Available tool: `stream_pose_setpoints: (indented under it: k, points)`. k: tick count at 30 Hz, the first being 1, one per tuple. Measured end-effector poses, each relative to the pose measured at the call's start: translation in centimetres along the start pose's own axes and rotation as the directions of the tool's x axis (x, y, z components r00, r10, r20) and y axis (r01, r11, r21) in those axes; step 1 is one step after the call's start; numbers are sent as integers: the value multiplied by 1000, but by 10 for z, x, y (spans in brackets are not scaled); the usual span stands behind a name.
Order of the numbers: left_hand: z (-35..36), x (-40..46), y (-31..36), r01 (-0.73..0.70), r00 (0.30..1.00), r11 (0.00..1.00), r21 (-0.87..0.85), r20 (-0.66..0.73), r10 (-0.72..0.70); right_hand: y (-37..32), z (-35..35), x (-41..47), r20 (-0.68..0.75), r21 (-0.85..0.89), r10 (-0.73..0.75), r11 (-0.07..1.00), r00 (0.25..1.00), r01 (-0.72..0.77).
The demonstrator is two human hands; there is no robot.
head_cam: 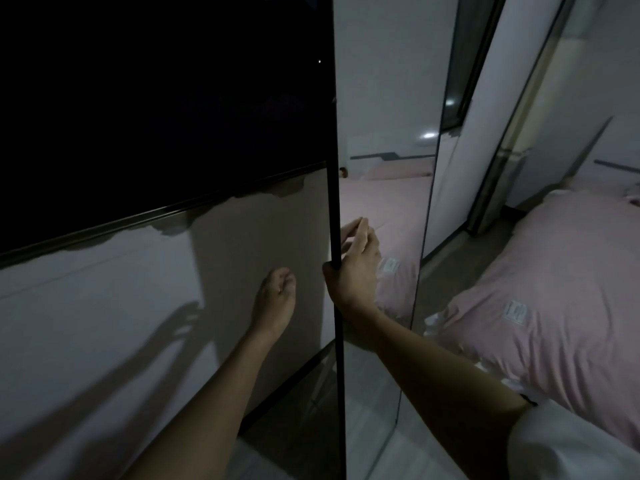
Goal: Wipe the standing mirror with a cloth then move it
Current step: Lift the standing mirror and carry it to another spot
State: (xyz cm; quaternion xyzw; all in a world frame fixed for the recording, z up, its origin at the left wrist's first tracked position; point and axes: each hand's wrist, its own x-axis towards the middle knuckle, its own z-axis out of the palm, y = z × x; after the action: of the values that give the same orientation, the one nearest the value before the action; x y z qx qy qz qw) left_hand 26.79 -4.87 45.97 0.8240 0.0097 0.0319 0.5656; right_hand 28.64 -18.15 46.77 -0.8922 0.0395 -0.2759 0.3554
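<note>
Now right hand (353,271) wrapped round the mirror (381,306) frame's left edge, left hand (275,299) behind, its grip unclear.

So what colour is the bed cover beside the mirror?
Pale pink bed cover, plain, best seen in the head view right of the mirror.

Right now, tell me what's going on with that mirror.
A person is handling the standing mirror by its dark frame edge, seen nearly edge-on. The right hand grips that edge, thumb on the near side and fingers on the glass side. The left hand reaches behind the mirror, fingers curled; what it touches cannot be made out. No cloth is in view. The glass reflects the pink bed to the right. The room is dim.
</note>
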Motion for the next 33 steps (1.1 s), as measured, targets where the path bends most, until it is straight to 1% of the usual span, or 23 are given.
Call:
stream_pose_setpoints:
  k: [2, 4, 6, 8, 11, 14, 18, 20, 22, 25, 27, 29, 33]
  points:
    - [9, 1, 7, -14, 999, 1000, -8, 31, 14, 10, -12, 4, 3, 19, 2, 1000, 1000, -2]
    - [18, 4, 13, -21, 999, 1000, -12, 50, 21, 16, -28, 5, -11, 64, -24, 998, 1000, 24]
    - [30, 6, 23, -31, 995, 999, -16, 94, 33, 23, -47, 2, -30, 75, -49, 996, 998, 51]
    - [45, 8, 33, -57, 987, 998, -25, 151, 61, 34, -67, 2, -29, 31, -32, 999, 999, 33]
    - [67, 6, 50, -94, 980, 995, -27, 175, 97, 60, -94, 9, 15, -9, 20, 1000, 1000, -20]
    - [97, 5, 64, -111, 976, 994, -22, 185, 114, 87, -133, 12, 30, 100, 25, 995, 999, -27]
    - [145, -4, 87, -147, 951, 989, -21, 270, 147, 127, -194, 2, 3, 209, 150, 967, 989, -148]
    - [161, -8, 97, -166, 942, 986, -9, 293, 161, 140, -215, 2, 7, 195, 225, 955, 974, -222]
    - [186, -11, 108, -182, 926, 983, -10, 336, 174, 159, -242, 2, -24, 165, 307, 940, 951, -299]
    - [219, -12, 122, -173, 914, 985, -22, 369, 169, 191, -274, 2, -104, 125, 342, 936, 934, -329]
    - [245, -9, 131, -154, 909, 988, -33, 388, 154, 215, -299, 3, -167, 160, 387, 918, 907, -362]
    - [266, -6, 138, -142, 911, 989, -42, 385, 147, 236, -322, 2, -227, 189, 440, 895, 869, -404]
    - [299, 1, 152, -107, 938, 990, -91, 321, 131, 268, -357, 3, -340, 204, 467, 884, 816, -421]
